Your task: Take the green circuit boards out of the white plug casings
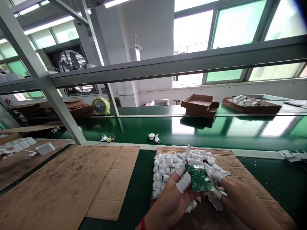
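My left hand [174, 195] pinches a small green circuit board [199, 179] between thumb and fingers that wear white finger cots. My right hand [230, 188], also with white finger cots, grips the board's right edge. Both hands hover over a heap of several small white plastic parts [168, 169] lying on a sheet of cardboard [242, 169]. A thin white prong [186, 152] sticks up behind my left fingertips.
A green conveyor belt [216, 131] runs across behind the heap, carrying a few white plug parts [153, 137]. Worn cardboard sheets [62, 182] lie left. Cardboard trays [200, 105] and a small yellow fan [100, 105] stand beyond. A slanted metal frame post [45, 83] crosses left.
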The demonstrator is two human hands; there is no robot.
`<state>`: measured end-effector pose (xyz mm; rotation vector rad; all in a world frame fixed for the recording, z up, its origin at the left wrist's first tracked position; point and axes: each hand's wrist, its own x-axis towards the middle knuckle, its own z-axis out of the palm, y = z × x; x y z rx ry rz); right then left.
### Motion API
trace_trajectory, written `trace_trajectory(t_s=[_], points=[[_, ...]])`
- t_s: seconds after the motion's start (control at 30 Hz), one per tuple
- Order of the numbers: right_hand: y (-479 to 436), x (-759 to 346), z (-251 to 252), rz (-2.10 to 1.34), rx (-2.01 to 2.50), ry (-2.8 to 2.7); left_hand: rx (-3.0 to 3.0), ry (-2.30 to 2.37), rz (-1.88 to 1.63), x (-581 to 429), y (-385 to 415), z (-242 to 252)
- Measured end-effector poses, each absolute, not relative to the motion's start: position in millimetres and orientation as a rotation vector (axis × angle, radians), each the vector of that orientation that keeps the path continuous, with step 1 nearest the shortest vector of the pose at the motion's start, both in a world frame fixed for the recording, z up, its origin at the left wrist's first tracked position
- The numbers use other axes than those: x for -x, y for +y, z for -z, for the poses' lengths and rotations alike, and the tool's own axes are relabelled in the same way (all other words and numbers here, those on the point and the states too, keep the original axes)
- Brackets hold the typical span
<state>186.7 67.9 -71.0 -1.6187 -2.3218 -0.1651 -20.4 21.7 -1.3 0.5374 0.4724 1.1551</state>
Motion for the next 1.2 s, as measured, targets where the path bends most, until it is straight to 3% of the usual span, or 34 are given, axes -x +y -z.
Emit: trace_trajectory(t_s=[0.37,0.57,0.8,0.93,1.1,1.2], points=[[53,-186,45,-0.182,1.381,-1.823,-0.713,0.644,-1.208,22,23,11],[31,-172,18,-0.095,0.781,-1.948,-0.83,0.693,-1.07,23,26,15],[29,-156,14,-0.131,0.586,-1.931,-1.003,0.647,-1.036,25,22,3],[32,-164,38,-0.533,0.669,-1.864,-1.058,0.682,-1.021,28,18,-1],[59,-166,90,-1.384,0.943,-1.234,-1.139,0.612,-1.041,35,10,7],[73,-142,119,-1.618,1.018,-1.096,-1.254,0.691,-0.975,37,8,11]])
